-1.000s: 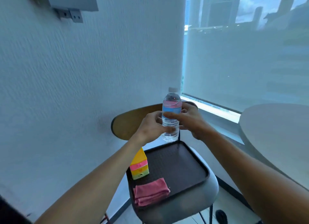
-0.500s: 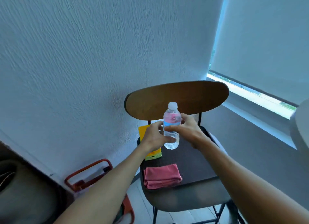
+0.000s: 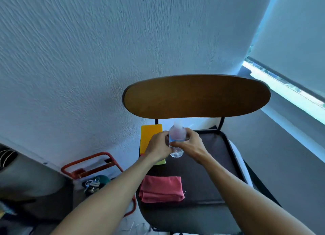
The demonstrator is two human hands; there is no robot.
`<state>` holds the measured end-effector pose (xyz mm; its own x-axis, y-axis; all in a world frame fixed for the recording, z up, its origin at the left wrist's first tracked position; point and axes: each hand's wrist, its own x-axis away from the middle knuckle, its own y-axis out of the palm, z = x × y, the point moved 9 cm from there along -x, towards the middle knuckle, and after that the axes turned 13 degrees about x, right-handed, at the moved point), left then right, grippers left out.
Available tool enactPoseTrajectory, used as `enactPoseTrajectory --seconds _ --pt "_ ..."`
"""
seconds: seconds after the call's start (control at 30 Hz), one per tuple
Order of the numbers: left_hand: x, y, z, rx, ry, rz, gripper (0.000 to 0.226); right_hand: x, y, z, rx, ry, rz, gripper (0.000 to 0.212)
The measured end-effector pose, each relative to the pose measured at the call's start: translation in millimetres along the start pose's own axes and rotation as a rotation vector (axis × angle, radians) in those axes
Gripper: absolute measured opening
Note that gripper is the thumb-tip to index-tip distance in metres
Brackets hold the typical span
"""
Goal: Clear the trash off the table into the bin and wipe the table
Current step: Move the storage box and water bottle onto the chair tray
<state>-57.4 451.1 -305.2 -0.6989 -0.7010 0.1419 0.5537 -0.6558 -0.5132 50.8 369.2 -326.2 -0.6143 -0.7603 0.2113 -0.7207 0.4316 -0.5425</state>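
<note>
- Fingers [image 3: 165, 138] of the left hand [image 3: 157, 147] curl round the bottle [image 3: 176, 138] from its left; the right hand [image 3: 190, 144] grips it from the right.
- The bottle sits between both hands, above the tray [image 3: 226, 157] on the chair [image 3: 197, 96].
- Left of it stands a yellow box [image 3: 149, 134]; a pink cloth [image 3: 161, 189] lies nearer on the tray.

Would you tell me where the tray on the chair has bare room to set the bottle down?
The tray is bare on its right half, between the pink cloth and the right rim. The left side is crowded: the yellow box stands at the far left corner, the cloth at the near left, and both hands grip the bottle between them.
</note>
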Motion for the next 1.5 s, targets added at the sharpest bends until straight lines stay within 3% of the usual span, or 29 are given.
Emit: enactPoseTrajectory --seconds 0.33,0.7,0.93,1.1,1.5 --pt "-10.3 -32.9 -28.1 -0.351 -0.098 0.146 0.055 -33.1 30.9 34.5 0.015 0.055 -0.045 0.049" --pt "-5.1 -28.1 -48.2 -0.441 -0.19 0.075 0.067 -35.5 50.5 63.4 0.116 0.061 -0.1 0.076" --pt "-3.4 -26.5 -50.7 -0.442 -0.186 0.05 0.07 -43.2 58.0 82.0 0.202 0.141 -0.034 0.054" --pt "0.2 -20.5 -61.7 -0.412 -0.221 0.0 0.084 -58.7 56.3 75.4 0.188 0.16 -0.019 0.05" --pt "-1.3 -20.3 -66.0 -0.38 -0.222 0.001 0.084 -82.0 65.2 49.9 0.171 0.163 -0.05 0.048"
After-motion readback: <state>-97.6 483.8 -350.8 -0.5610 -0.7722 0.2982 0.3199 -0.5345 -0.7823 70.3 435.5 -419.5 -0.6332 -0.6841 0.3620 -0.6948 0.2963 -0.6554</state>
